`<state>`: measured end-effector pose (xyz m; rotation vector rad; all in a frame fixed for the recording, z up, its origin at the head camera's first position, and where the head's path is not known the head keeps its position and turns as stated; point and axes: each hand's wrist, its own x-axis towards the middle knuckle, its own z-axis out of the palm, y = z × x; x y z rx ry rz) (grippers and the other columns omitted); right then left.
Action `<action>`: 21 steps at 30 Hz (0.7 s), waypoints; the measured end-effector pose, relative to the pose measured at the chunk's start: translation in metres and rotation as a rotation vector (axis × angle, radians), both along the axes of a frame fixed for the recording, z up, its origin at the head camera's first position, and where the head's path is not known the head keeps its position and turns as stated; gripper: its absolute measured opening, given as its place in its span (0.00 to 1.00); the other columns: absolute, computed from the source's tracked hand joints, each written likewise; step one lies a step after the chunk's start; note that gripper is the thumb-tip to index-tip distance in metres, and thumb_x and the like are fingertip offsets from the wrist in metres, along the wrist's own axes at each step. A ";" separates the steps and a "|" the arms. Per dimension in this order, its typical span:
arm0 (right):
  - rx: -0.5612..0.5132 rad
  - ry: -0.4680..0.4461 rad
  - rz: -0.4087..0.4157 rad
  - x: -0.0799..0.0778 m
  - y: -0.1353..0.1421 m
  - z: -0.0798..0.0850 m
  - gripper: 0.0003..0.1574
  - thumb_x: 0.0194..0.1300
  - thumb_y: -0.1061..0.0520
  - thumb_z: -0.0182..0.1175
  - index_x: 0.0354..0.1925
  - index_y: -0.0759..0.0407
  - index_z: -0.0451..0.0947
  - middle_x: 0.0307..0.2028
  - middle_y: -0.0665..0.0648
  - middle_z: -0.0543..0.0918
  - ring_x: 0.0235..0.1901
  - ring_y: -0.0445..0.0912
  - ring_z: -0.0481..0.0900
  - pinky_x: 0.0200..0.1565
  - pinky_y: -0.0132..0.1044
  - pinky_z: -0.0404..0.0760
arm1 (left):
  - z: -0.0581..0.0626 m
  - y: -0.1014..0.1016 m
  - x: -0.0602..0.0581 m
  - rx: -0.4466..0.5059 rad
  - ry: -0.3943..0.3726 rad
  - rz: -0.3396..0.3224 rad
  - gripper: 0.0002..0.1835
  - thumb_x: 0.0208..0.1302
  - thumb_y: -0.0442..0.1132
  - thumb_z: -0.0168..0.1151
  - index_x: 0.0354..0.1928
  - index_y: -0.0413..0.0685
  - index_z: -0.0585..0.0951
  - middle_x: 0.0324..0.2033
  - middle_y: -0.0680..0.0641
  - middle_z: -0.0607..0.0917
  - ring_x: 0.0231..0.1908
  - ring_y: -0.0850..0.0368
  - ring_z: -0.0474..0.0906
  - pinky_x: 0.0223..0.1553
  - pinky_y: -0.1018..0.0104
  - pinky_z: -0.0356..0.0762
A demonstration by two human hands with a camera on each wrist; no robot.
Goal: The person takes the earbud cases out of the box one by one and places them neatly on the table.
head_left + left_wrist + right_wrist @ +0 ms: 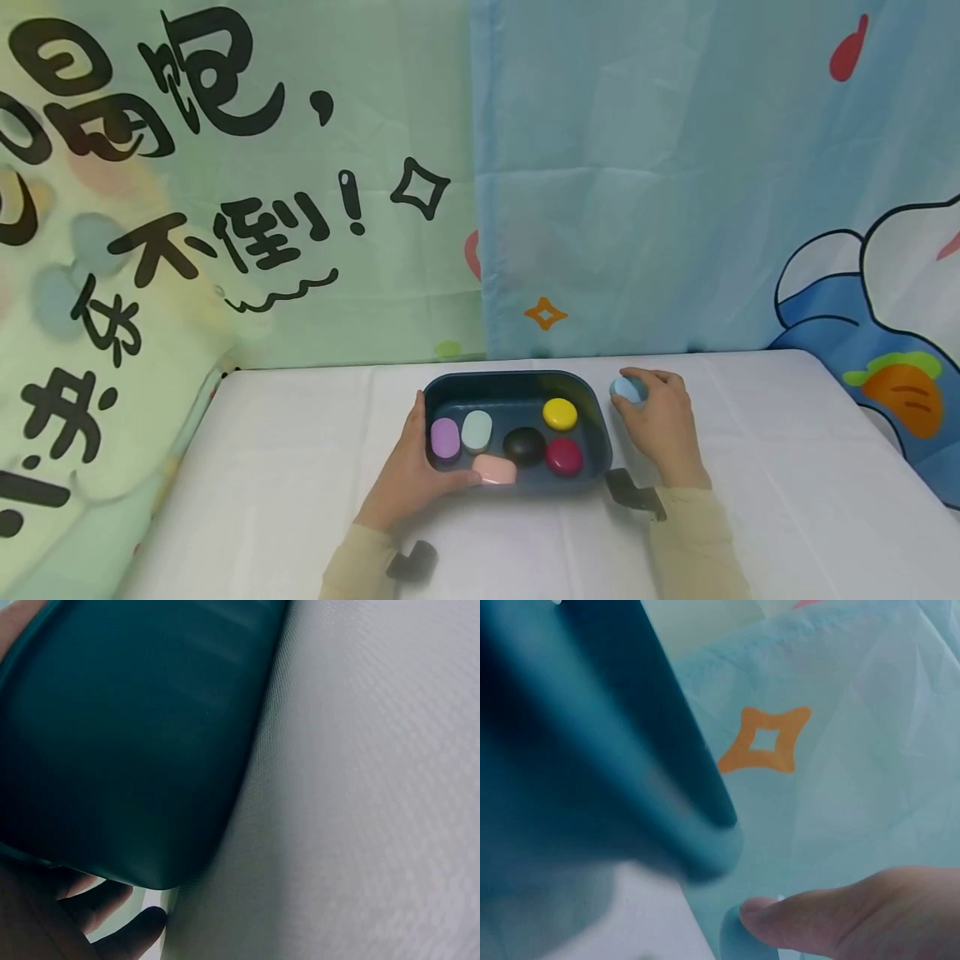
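Note:
A dark blue-green tray (pixel 517 390) with rounded corners stands on the white table. My left hand (pixel 415 479) grips its left end, thumb along the front edge beside a pink rounded block (pixel 495 469); the left wrist view shows the fingers (pixel 135 934) around the tray's end wall. Just right of the tray, my right hand (pixel 663 421) pinches a light blue, smooth rounded piece (pixel 628 389) between thumb and fingers. That blue piece (pixel 742 937) shows partly under the thumb in the right wrist view, with the tray wall beside it.
Inside the tray lie a purple block (pixel 445 439), a pale mint block (pixel 477 431), a black oval (pixel 524 447), a yellow round piece (pixel 559 414) and a red one (pixel 564 457). A printed cloth backdrop (pixel 637 233) hangs behind the white-covered table (pixel 285 467).

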<state>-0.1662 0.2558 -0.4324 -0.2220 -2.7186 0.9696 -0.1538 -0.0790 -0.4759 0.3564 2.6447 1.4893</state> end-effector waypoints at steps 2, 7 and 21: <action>0.006 -0.005 0.000 -0.001 0.002 -0.002 0.25 0.66 0.61 0.62 0.59 0.69 0.76 0.59 0.81 0.67 0.58 0.73 0.66 0.57 0.68 0.67 | 0.000 0.000 0.000 -0.004 -0.002 0.000 0.74 0.43 0.60 0.82 0.81 0.45 0.40 0.79 0.44 0.48 0.77 0.46 0.47 0.72 0.44 0.53; 0.011 -0.031 0.001 -0.003 0.005 -0.005 0.25 0.66 0.61 0.63 0.59 0.69 0.76 0.59 0.81 0.67 0.59 0.72 0.66 0.59 0.68 0.66 | -0.001 0.000 -0.001 -0.010 -0.015 0.007 0.74 0.43 0.61 0.81 0.81 0.47 0.40 0.79 0.45 0.47 0.77 0.46 0.46 0.72 0.43 0.53; -0.002 -0.085 0.002 -0.009 0.006 -0.027 0.26 0.64 0.60 0.64 0.59 0.70 0.77 0.57 0.80 0.69 0.57 0.71 0.67 0.62 0.66 0.66 | -0.005 -0.001 -0.002 -0.022 -0.027 0.016 0.74 0.43 0.63 0.80 0.81 0.48 0.40 0.79 0.45 0.47 0.77 0.45 0.46 0.72 0.41 0.54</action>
